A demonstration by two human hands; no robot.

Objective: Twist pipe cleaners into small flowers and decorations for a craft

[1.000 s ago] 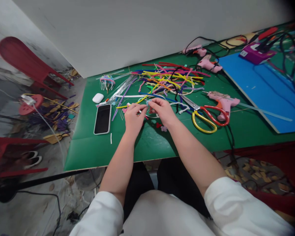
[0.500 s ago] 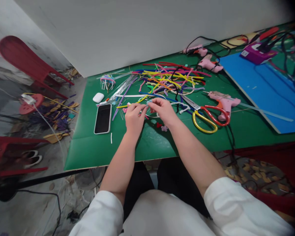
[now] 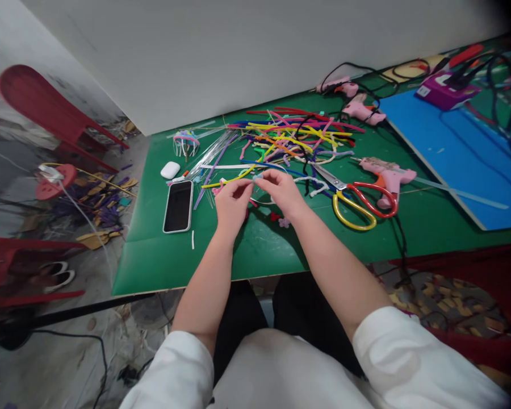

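Note:
My left hand [image 3: 233,205] is pinched, its thumb and index fingertips meeting those of my right hand [image 3: 281,190]. A small light-blue piece [image 3: 256,177] shows at the right fingertips. What the left fingers hold is too small to make out. Just beyond the hands lies a heap of colored pipe cleaners [image 3: 298,136]. Beneath my right hand are a small red piece [image 3: 275,217] and a lilac flower shape [image 3: 284,222]. Scissors [image 3: 344,190] with one yellow and one red handle lie to the right of that hand.
A phone [image 3: 178,207] and a white case [image 3: 170,170] lie left on the green table [image 3: 153,255]. Behind them stands a small striped ornament [image 3: 186,143]. At right are a pink glue gun [image 3: 387,176], a blue board [image 3: 455,153] and a purple power block [image 3: 447,91].
The fingers of my left hand have shifted slightly and closed up at the tips. My right hand has barely moved, still with the light-blue piece at its fingertips.

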